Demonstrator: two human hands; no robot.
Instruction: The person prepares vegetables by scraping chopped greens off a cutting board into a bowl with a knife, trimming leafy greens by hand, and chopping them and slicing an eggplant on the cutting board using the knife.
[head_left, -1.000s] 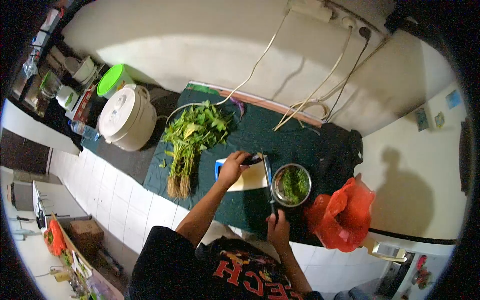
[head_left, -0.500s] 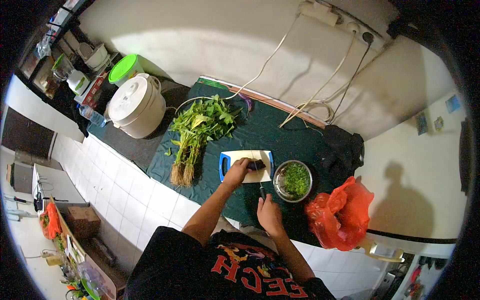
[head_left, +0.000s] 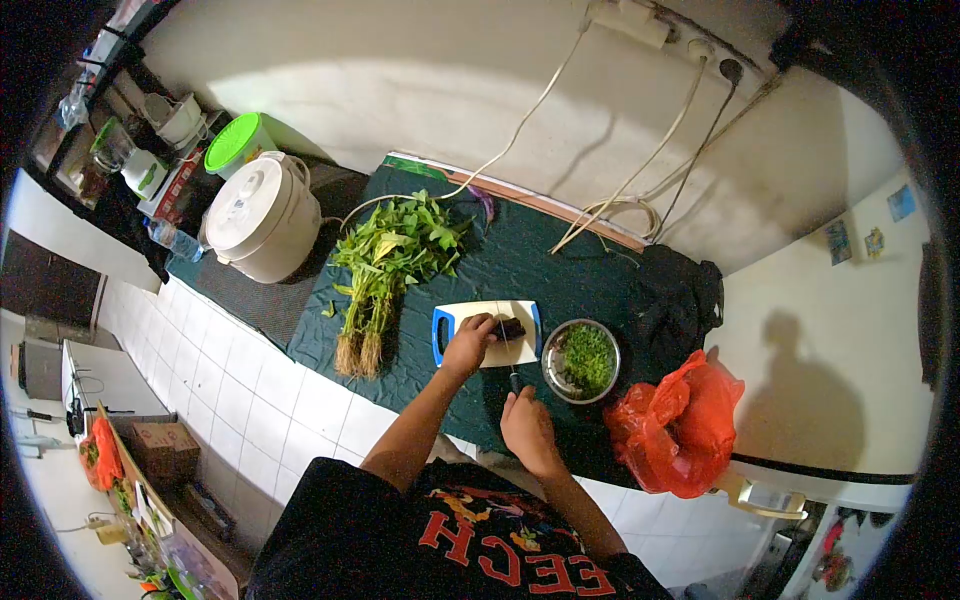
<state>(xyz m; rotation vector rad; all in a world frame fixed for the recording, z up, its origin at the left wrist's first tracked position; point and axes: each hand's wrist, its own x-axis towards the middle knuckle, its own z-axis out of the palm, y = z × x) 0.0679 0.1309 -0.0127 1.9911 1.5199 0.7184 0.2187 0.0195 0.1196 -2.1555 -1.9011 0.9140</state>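
A white cutting board (head_left: 520,352) with blue ends lies on the dark green tablecloth. My left hand (head_left: 470,345) is closed on a dark, purplish-black piece of food (head_left: 510,329) and presses it to the board. My right hand (head_left: 527,430) is wrapped around the black handle of a knife (head_left: 515,382). Its thin blade points away from me over the board, beside the dark food. How far it cuts in is too small to tell. Just right of the board stands a metal bowl (head_left: 548,375) with chopped greens (head_left: 590,358) inside.
A bunch of leafy greens with roots (head_left: 390,265) lies to the left. Farther left stand a white rice cooker (head_left: 262,215) and a green-lidded tub (head_left: 235,140). A red plastic bag (head_left: 680,425) sits at the right, near black cloth (head_left: 675,300). A purple eggplant (head_left: 484,205) lies near the wall.
The view has shifted slightly. My right hand and the knife have moved a little toward me and left. My left hand stays on the dark food.
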